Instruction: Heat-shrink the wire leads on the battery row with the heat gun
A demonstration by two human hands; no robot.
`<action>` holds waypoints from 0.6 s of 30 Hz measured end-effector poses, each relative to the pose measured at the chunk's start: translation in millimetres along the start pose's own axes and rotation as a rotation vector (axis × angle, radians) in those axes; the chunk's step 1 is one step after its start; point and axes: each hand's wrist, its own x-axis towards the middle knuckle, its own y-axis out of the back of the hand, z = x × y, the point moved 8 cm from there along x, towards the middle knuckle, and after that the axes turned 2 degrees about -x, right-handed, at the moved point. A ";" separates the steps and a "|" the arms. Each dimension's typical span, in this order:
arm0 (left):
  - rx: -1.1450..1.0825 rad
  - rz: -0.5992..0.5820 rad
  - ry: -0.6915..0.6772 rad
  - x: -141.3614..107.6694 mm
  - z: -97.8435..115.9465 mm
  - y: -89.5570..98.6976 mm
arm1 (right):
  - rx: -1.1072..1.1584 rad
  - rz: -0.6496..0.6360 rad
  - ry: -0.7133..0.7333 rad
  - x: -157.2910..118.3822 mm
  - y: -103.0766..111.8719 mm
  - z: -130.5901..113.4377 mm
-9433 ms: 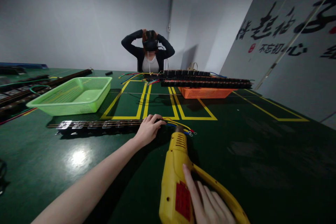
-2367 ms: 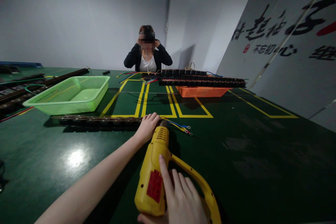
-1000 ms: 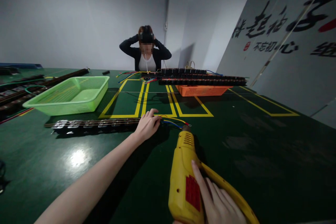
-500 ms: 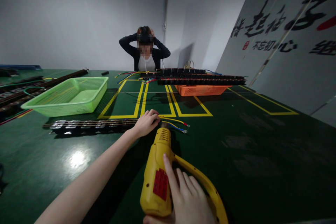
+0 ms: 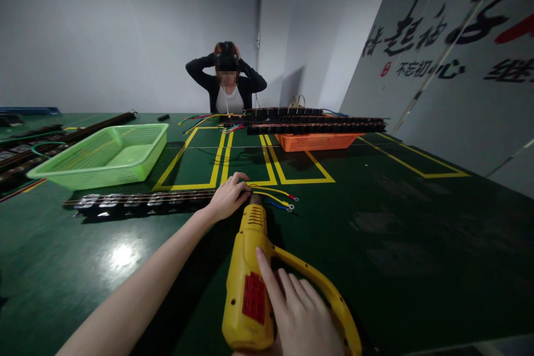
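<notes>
My right hand (image 5: 300,306) is wrapped round a yellow heat gun (image 5: 249,278), its index finger lying along the body. The gun's metal nozzle (image 5: 256,198) points away from me at several wires (image 5: 273,196), yellow and blue, some tipped with ring terminals (image 5: 291,207). My left hand (image 5: 229,194) is closed over the right end of a long dark strip with metal segments (image 5: 137,203), where the wires come out. Its fingertips are close to the nozzle; whether they touch it I cannot tell.
A green basket (image 5: 100,172) stands behind the strip at left. More long strips (image 5: 317,127) lie across an orange basket (image 5: 319,143) at the back. Other strips (image 5: 25,158) lie at far left. Across the green table (image 5: 396,289) a person (image 5: 227,83) has both hands raised to the head.
The view has shifted slightly, so most things sit a little further left. The nozzle shows more clearly beside the wires. Both hands keep their holds.
</notes>
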 end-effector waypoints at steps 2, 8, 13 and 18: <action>0.021 0.007 0.008 -1.6 1.6 0.9 | -0.015 0.001 0.004 -1.1 5.4 3.6; 0.093 0.032 0.039 -5.7 8.0 3.0 | -0.162 0.018 0.047 -20.1 15.4 21.3; 0.122 0.060 0.039 -7.8 10.3 4.1 | -0.289 -0.027 0.097 -46.3 5.2 34.8; 0.125 0.081 0.150 -6.8 6.8 3.6 | -0.297 0.009 0.075 -48.5 5.3 29.4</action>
